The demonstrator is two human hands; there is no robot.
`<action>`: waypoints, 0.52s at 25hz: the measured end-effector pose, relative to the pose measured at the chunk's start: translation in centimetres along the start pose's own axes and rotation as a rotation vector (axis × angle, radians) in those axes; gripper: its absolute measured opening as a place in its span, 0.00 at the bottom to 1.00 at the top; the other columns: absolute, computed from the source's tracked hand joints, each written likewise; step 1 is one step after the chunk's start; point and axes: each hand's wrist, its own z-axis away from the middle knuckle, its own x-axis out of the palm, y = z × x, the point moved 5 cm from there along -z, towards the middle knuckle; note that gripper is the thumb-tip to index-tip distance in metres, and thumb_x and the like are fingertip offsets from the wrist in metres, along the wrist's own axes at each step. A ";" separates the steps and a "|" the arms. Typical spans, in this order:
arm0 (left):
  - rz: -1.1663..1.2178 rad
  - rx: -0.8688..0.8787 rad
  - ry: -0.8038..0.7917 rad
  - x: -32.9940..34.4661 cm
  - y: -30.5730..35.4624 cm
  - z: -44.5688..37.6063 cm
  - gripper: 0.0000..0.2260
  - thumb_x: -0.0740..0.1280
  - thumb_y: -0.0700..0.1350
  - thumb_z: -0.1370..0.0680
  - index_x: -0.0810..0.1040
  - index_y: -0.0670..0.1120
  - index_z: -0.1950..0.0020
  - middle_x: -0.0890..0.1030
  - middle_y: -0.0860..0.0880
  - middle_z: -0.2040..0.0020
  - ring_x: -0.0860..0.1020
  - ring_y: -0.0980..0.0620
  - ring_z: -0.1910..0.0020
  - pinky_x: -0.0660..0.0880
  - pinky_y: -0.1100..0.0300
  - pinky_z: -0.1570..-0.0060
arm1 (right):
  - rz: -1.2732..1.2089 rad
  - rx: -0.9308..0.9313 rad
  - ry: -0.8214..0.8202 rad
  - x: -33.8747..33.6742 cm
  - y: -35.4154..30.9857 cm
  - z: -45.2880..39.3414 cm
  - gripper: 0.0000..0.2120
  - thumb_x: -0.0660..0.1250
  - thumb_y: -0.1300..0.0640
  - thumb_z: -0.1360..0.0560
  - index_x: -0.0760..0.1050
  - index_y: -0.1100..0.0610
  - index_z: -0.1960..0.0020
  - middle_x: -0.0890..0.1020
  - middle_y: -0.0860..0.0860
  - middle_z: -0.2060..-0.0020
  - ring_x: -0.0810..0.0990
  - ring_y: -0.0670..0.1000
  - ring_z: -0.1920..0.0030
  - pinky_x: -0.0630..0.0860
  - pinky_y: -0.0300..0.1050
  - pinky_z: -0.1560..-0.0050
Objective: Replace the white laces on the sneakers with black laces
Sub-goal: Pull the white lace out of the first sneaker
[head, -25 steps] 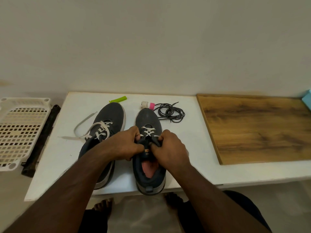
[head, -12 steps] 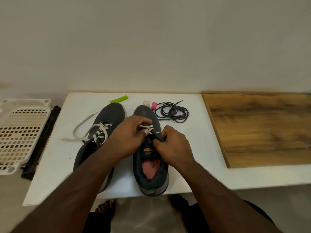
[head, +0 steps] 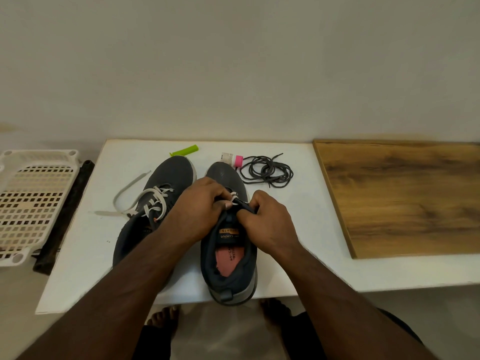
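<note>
While our left hand [head: 200, 203] pinches the white lace [head: 233, 197] and our right hand [head: 267, 219] clamps the tongue, we should draw it out toward twelve o'clock, steadily.

Two dark grey sneakers [head: 226, 253] sit on the white bench [head: 298, 229], laced with white laces [head: 153, 201]; one has a pink insole [head: 228, 258]. At upper centre lie black laces [head: 266, 171], a lime-green piece [head: 184, 150] and a pink cap [head: 238, 160]. Right: brown wood-grain board [head: 405, 198]. Left: cream perforated tray [head: 31, 203].
</note>
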 end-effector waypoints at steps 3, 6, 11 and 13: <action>-0.006 0.009 -0.003 0.1 -0.1 0.1 0.02 0.67 0.41 0.22 0.78 0.48 0.53 0.73 0.50 0.52 0.71 0.53 0.52 0.61 0.65 0.55 | 0.005 -0.002 -0.001 0.0 -0.1 0.1 0.10 0.66 0.52 0.26 0.66 0.52 0.61 0.75 0.47 0.66 0.72 0.50 0.64 0.67 0.45 0.64; 0.166 -0.137 0.042 -0.2 -1.2 -0.2 0.07 0.62 0.36 0.22 0.74 0.46 0.57 0.77 0.46 0.58 0.76 0.54 0.63 0.70 0.65 0.61 | 0.026 0.019 -0.013 0.0 0.1 0.0 0.10 0.66 0.50 0.26 0.67 0.51 0.61 0.76 0.47 0.66 0.74 0.50 0.63 0.67 0.45 0.64; 0.234 -0.097 -0.063 -0.4 -0.9 0.3 0.02 0.66 0.45 0.20 0.77 0.50 0.49 0.79 0.50 0.54 0.78 0.57 0.56 0.74 0.65 0.56 | 0.070 -0.034 -0.060 0.6 -0.1 0.3 0.10 0.66 0.51 0.25 0.66 0.51 0.60 0.75 0.48 0.66 0.72 0.49 0.64 0.68 0.45 0.64; 0.095 0.003 -0.090 -0.3 -0.5 0.4 0.03 0.71 0.47 0.23 0.79 0.53 0.50 0.76 0.53 0.52 0.74 0.58 0.51 0.68 0.65 0.52 | 0.076 -0.034 -0.057 0.6 -0.2 0.4 0.11 0.66 0.51 0.25 0.65 0.51 0.61 0.74 0.48 0.66 0.72 0.49 0.64 0.67 0.44 0.64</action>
